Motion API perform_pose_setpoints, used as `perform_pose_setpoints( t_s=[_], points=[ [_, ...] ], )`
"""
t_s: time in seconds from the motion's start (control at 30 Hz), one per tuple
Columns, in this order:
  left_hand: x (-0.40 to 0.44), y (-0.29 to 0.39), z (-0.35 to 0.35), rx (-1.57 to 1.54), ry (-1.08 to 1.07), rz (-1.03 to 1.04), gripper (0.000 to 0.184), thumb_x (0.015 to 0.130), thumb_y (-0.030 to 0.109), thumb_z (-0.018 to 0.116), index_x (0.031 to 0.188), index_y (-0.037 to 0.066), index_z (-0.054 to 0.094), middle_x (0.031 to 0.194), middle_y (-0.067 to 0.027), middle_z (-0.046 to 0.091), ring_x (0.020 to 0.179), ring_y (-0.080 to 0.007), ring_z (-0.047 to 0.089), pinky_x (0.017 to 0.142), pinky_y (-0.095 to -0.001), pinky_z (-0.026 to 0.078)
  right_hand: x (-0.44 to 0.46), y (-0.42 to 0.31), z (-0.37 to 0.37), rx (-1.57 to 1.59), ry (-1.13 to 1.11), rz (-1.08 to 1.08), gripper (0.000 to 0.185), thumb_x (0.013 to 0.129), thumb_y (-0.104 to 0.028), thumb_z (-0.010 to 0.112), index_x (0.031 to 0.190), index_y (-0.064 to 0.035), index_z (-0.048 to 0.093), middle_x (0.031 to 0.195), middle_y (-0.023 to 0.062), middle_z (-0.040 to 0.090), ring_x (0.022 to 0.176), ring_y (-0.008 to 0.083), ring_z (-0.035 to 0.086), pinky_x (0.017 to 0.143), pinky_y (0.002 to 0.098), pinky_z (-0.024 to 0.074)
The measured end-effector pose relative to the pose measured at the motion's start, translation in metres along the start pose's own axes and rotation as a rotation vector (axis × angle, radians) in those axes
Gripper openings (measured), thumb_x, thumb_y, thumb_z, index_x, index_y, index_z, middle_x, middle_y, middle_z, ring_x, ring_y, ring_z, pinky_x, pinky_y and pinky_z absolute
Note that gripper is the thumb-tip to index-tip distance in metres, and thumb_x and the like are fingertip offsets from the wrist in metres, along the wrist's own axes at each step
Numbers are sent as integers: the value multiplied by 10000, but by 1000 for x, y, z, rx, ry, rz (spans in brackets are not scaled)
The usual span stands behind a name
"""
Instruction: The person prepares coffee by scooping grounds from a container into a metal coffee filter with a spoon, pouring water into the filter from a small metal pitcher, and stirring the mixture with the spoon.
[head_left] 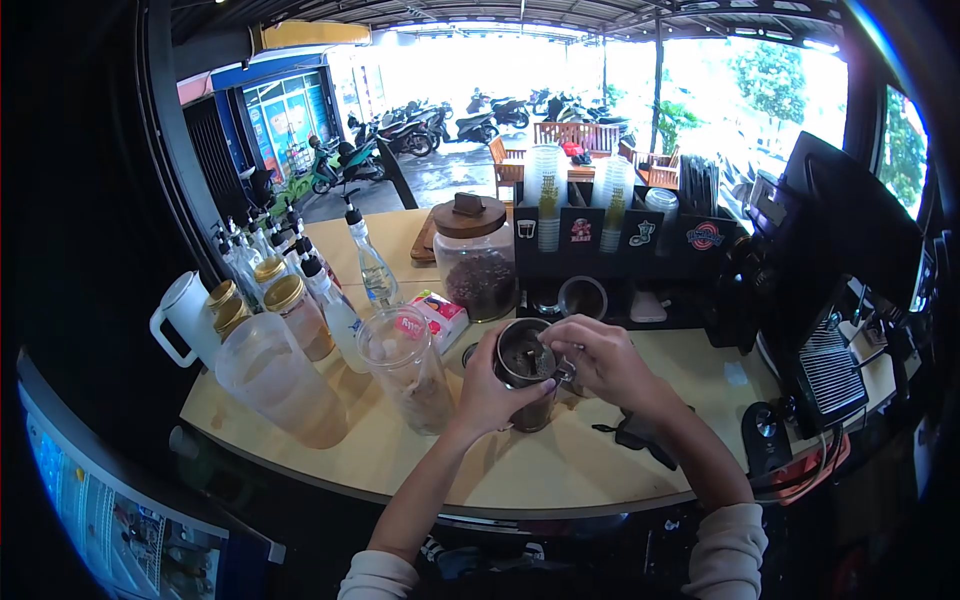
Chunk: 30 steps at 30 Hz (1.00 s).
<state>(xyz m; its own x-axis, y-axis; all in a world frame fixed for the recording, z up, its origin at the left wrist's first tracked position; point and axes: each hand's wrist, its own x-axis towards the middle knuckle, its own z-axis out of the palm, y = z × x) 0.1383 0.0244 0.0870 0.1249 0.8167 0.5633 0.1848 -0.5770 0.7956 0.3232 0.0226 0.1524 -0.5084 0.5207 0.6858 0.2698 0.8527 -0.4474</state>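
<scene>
My left hand (488, 388) is wrapped around a dark metal cup (533, 412) with a side handle, which stands over the counter. Inside the cup a dark surface with a few lighter spots shows. Over its right rim, my right hand (600, 362) is closed in a pinch; whatever lies between its fingertips is too small to make out. Just left of the cup is a clear plastic jar (415, 385) with pale contents. A pink and white box (440, 318) lies behind that jar.
A frosted pitcher (285, 385), gold-lidded jars (290, 300) and pump bottles (370, 265) crowd the left side. Behind stand a wood-lidded bean jar (478, 265) and a black cup rack (590, 262). A black strap (645, 438), a scale (765, 437) and a monitor (850, 215) are at right.
</scene>
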Motion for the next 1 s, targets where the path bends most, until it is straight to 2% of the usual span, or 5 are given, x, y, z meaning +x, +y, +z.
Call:
perform_pose_setpoints(
  t_s=[0.53, 0.6, 0.8, 0.87, 1.0],
  points=[
    [0, 3, -2, -96, 23, 64, 821, 606, 92, 862, 1290, 50, 409, 1214, -94, 542, 1138, -201, 551, 986, -342, 441, -2, -21, 3, -10, 54, -20, 102, 833, -7, 650, 906, 8, 581, 961, 124, 620, 824, 292, 642, 694, 357, 523],
    [2, 6, -3, -124, -10, 61, 836, 603, 85, 862, 1297, 48, 398, 1239, -99, 524, 1162, -204, 535, 1001, -343, 431, -3, -26, 1, 44, -37, -18, 63, 851, -2, 637, 892, 22, 595, 1011, 117, 632, 820, 197, 651, 672, 305, 533],
    [1, 1, 4, -122, 23, 114, 850, 613, 96, 858, 1316, 55, 383, 1293, -123, 497, 1197, -225, 523, 1022, -354, 417, -4, -27, -3, 87, 69, 25, 89, 876, -43, 614, 925, 9, 560, 979, 134, 620, 791, 267, 649, 702, 352, 520],
    [1, -2, 3, -137, 1, 126, 849, 614, 99, 858, 1316, 56, 384, 1303, -127, 490, 1208, -231, 517, 1029, -359, 413, -6, -28, -3, 160, -66, 57, 78, 880, -36, 603, 918, 13, 556, 988, 140, 619, 831, 275, 649, 735, 351, 516],
    [0, -2, 3, -124, -23, 124, 855, 606, 103, 863, 1313, 61, 386, 1309, -134, 477, 1232, -257, 501, 1043, -373, 406, -6, -29, -9, 125, -40, 54, 79, 887, -24, 578, 948, 15, 547, 1001, 141, 619, 935, 275, 636, 807, 363, 498]
  ],
)
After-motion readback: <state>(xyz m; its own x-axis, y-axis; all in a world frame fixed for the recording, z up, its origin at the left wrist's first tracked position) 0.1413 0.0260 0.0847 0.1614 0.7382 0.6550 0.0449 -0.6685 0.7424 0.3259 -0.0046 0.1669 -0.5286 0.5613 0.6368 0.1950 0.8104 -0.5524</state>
